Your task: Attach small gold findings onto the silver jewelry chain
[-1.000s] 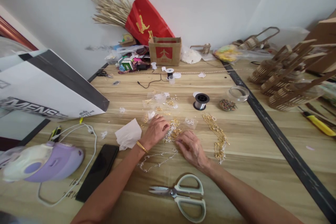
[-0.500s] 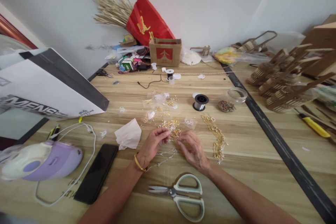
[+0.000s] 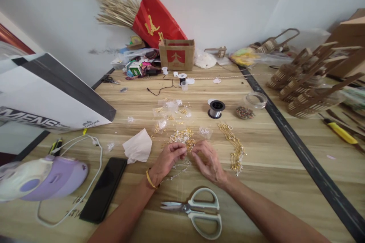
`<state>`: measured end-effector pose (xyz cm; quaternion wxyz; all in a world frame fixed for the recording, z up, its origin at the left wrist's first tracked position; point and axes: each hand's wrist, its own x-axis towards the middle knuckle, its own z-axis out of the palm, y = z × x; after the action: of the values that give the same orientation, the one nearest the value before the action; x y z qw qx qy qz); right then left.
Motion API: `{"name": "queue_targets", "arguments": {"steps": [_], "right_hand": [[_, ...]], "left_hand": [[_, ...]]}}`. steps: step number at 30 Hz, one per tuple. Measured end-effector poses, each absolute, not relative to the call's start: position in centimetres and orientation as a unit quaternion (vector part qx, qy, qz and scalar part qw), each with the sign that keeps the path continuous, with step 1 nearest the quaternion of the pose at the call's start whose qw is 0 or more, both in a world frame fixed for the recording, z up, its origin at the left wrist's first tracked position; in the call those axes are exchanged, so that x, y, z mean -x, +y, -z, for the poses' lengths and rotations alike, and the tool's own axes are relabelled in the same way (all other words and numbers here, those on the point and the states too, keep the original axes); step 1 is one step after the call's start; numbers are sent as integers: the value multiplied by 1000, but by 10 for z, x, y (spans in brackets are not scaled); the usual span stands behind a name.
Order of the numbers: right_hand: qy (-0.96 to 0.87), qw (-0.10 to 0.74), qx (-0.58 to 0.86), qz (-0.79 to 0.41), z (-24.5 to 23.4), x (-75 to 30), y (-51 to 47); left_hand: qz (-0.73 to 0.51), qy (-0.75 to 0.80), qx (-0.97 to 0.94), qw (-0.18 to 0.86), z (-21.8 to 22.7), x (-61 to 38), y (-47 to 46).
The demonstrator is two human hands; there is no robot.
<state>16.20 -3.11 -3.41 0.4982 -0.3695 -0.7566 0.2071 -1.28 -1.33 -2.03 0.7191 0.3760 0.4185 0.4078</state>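
Note:
My left hand [image 3: 169, 158] is closed in a pinch at the near edge of a heap of small gold and silver beads [image 3: 181, 136]. Facing it, my right hand [image 3: 210, 162] has its fingers curled, thumb and forefinger close together by the gold beads. Whatever the fingertips hold is too small to make out. A thin beaded chain [image 3: 178, 175] lies on the table between my wrists, partly behind the left hand. Closer to me rest white-handled scissors [image 3: 189, 208], blades pointing left. Finished-looking gold and silver chains [image 3: 236, 155] lie right of my right hand.
Beyond the beads stand a wire spool [image 3: 216, 109] and a glass jar [image 3: 251, 106] with coloured beads. A phone [image 3: 104, 190], tissue [image 3: 138, 146], white cable [image 3: 101, 155] and purple device [image 3: 57, 178] sit left. Small wooden baskets [image 3: 305, 87] and a yellow-handled tool [image 3: 342, 132] are right.
My two hands have drawn slightly closer together over the near edge of the bead heap. The whole view has shifted a little; the things on the table lie as before.

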Motion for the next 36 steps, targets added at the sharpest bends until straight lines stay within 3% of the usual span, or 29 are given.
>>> {"name": "queue_targets", "arguments": {"steps": [36], "right_hand": [[-770,480,367,-203,33,-161,-30]], "left_hand": [[-397,417,-422,700,22,12,-14]]}}
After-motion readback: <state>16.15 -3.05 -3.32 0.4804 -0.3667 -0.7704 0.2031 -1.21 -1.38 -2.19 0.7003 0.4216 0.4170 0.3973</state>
